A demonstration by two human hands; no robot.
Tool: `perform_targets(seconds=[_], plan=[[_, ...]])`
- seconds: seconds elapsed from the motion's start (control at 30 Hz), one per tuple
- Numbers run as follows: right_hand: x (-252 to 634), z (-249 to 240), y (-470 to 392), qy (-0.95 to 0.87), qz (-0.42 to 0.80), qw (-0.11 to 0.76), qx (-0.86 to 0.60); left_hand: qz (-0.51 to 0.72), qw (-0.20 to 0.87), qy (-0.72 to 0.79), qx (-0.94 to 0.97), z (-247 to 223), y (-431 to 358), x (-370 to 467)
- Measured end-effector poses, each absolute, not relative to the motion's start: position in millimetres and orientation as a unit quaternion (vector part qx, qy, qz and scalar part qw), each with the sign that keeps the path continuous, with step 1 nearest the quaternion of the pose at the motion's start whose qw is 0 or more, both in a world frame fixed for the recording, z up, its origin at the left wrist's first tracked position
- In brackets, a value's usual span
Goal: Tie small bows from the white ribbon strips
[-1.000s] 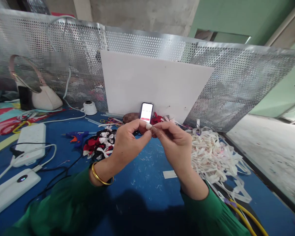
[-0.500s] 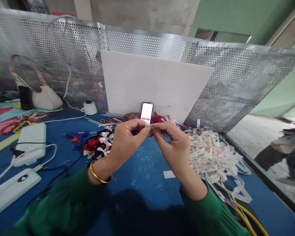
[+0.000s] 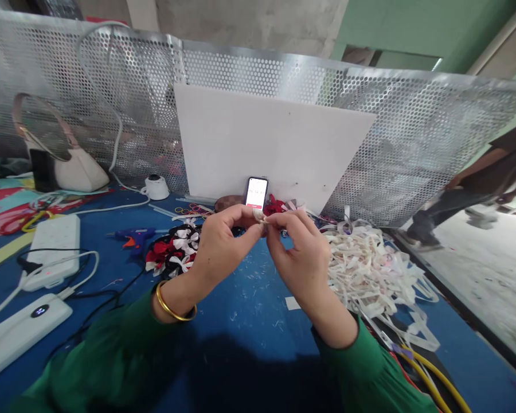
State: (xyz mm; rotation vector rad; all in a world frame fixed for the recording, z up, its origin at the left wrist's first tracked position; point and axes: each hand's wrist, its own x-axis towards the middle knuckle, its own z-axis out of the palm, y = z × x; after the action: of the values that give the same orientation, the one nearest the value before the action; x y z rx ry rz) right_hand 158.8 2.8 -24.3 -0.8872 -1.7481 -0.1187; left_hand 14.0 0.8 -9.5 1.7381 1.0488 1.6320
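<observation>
A small white ribbon piece [image 3: 259, 216] is pinched between the fingertips of my left hand [image 3: 226, 244] and my right hand [image 3: 300, 249], over the middle of the blue table [image 3: 245, 332]. Both hands are closed, with the fingertips meeting just below an upright lit phone [image 3: 257, 193]. Left of my left hand lies a pile of red, black and white bows [image 3: 174, 250]. Beyond my right hand spreads a heap of white ribbon strips [image 3: 370, 267]. Fingers partly hide the held piece.
A blue glue gun [image 3: 133, 236], power strip [image 3: 57, 246] and white power bank [image 3: 26, 332] with cables lie left. A handbag [image 3: 79, 166] stands behind them. A white board [image 3: 266, 143] leans on perforated metal. Scissors [image 3: 387, 341] lie right. A person [image 3: 477, 178] is beyond the table.
More of the white piece shows between my fingertips, and my right hand has turned slightly. The person at the right has moved and now shows legs and an arm.
</observation>
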Motion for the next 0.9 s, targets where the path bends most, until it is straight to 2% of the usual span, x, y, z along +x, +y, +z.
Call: perform_targets(seconds=[0.13,0.37,0.5,0.67,0.73,0.83,0.9], plan=[[164.3,-19.0,3.6,-0.76,0.013,0.532,-0.373,0.586,0.239,0.395,0.666,-8.5,-0.4,10.4],[177.9,-7.2,4.7,-0.746,0.27,0.496,-0.353,0.534,0.225,0.393,0.714,-2.7,-3.3,6.9],[182.8,-3.9,4.4,-0.766,0.251,0.469,-0.361,0.522,0.234,0.401,0.716,-1.8,-4.0,7.0],[187.6,-0.9,2.8,-0.796,0.195,0.447,-0.359,0.534,0.327,0.368,0.687,-7.6,-2.4,8.9],[187.2,0.3,2.5,-0.791,0.192,0.451,-0.366,0.541,0.323,0.362,0.687,-8.9,-1.6,9.2],[187.1,2.5,2.6,-0.781,0.221,0.45,-0.372,0.536,0.294,0.355,0.707,-8.1,-1.2,8.1],[189.3,3.7,3.2,-0.772,0.284,0.437,-0.364,0.527,0.287,0.347,0.721,-6.0,-1.5,6.6]])
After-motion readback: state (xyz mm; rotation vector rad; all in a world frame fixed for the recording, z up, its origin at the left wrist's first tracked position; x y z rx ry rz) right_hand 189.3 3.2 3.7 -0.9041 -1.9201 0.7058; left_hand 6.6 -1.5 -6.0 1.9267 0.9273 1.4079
